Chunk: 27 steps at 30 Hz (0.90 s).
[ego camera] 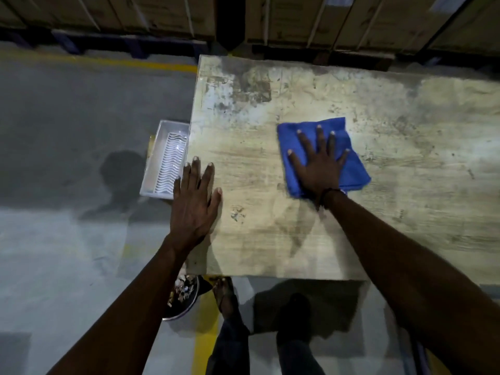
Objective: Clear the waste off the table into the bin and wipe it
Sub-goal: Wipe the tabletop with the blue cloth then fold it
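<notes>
Blue cloth [324,154] mid-frame pinned flat under splayed right hand [319,166] for wiping; left hand [196,197] open, empty, bracing table [405,212] edge.

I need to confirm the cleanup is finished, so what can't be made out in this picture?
- Bin, head view: mostly hidden behind the left forearm; how full it is can't be told.
- Table: its right end is cut off by the frame edge.
- Surface under the blue cloth and right hand: covered.
- White tray: partly hidden by the table edge.
</notes>
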Available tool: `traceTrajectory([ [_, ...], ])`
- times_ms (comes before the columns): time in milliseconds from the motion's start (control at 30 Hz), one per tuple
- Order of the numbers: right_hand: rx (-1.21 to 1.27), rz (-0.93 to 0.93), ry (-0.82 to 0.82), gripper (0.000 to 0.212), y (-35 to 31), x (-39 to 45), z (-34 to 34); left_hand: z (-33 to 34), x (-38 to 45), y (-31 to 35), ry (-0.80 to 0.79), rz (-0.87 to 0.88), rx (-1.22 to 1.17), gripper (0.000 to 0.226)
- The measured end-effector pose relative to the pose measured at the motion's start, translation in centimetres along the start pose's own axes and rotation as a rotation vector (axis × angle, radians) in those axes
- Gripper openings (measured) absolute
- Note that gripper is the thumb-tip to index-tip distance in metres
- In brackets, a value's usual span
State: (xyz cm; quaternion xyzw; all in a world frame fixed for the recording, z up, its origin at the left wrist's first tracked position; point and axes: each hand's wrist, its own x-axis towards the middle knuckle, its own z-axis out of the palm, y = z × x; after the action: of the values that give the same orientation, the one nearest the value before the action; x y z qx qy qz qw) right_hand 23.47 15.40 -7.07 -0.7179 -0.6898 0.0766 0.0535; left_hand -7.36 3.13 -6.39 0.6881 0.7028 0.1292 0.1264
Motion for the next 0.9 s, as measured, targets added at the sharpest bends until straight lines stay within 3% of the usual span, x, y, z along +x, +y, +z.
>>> traceTrajectory([
  [67,0.077,0.151,-0.001,0.068,-1.4,2.8,-0.1,0.1,1.2,0.2,-0.014,0.011,-0.007,0.064],
  [133,0.073,0.166,0.002,0.07,-4.2,4.1,0.7,0.3,2.6,0.5,-0.026,0.028,-0.011,0.064],
  [300,0.02,-0.394,-0.007,0.07,-7.3,3.1,2.0,1.5,5.8,2.9,-0.037,0.067,-0.041,0.066],
  [367,0.029,-0.444,0.01,0.067,-4.3,3.3,1.2,2.1,6.4,4.2,-0.043,0.087,-0.058,0.065],
  [433,-0.021,-0.258,0.025,0.067,0.4,3.8,0.5,2.5,6.5,5.2,-0.027,0.098,-0.056,0.065],
  [567,-0.013,0.291,0.027,0.072,11.8,1.9,-2.1,3.0,6.2,5.8,0.003,0.088,-0.008,0.065],
  [633,0.053,0.434,0.046,0.069,15.4,-0.8,-2.9,3.0,6.2,5.8,0.005,0.091,0.0,0.065],
  [767,0.026,0.458,0.101,0.067,15.8,-5.5,-2.1,3.1,5.5,6.1,-0.001,0.085,-0.012,0.065],
  [900,-0.064,0.293,0.099,0.066,12.4,-9.8,-1.2,3.0,3.5,7.3,-0.025,0.051,-0.026,0.066],
])
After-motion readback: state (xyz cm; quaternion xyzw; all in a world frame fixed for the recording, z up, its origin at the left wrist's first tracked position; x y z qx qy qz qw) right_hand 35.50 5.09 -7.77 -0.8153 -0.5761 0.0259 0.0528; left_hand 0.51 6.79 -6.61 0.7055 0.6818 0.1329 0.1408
